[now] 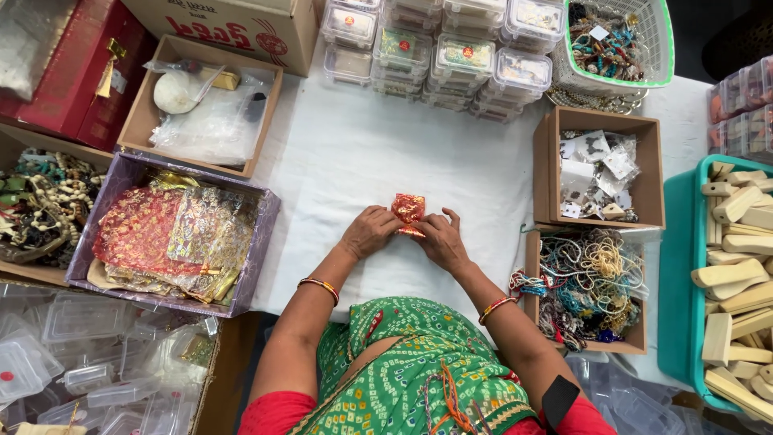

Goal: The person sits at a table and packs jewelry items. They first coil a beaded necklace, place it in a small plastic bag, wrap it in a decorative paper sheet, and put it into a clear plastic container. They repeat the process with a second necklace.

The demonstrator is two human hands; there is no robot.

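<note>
One small red-and-gold pouch (408, 211), pinched at its neck between left hand (369, 232) and right hand (441, 240) over the white table (346, 161); seemingly filled, closing under way. Unused pouches remain in purple box (266, 234).

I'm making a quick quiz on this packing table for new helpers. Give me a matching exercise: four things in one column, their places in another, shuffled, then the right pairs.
Things
1. small red and gold pouch
2. wooden pieces
3. stack of clear lidded boxes
4. pile of patterned pouches

Places
A. in the purple box at the left
B. between the left hand and the right hand
C. in the teal tray at the right
D. at the far edge of the white table

Pairs: 1-B, 2-C, 3-D, 4-A
</note>
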